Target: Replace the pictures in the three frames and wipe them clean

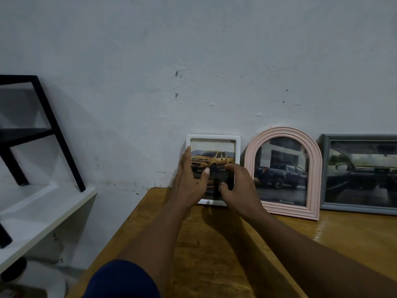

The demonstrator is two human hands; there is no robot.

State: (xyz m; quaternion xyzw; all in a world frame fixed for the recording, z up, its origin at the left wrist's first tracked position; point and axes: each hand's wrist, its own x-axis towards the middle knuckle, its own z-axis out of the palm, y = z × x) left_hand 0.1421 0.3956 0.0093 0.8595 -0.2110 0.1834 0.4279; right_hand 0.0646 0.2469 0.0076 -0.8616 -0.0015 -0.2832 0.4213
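Observation:
Three picture frames lean against the wall on a wooden table. The white square frame on the left shows a yellow pickup truck. My left hand lies on its left side, fingers up along the edge and thumb across the glass. My right hand covers its lower right part with fingers curved toward the glass; whether it grips the frame I cannot tell. Beside it stands a pink arched frame with a dark truck picture. A grey rectangular frame with a car interior picture is at the right, cut off by the image edge.
A white shelf with a black metal stand sits to the left, lower than the table. The pale wall rises right behind the frames. The table's left edge runs diagonally toward me.

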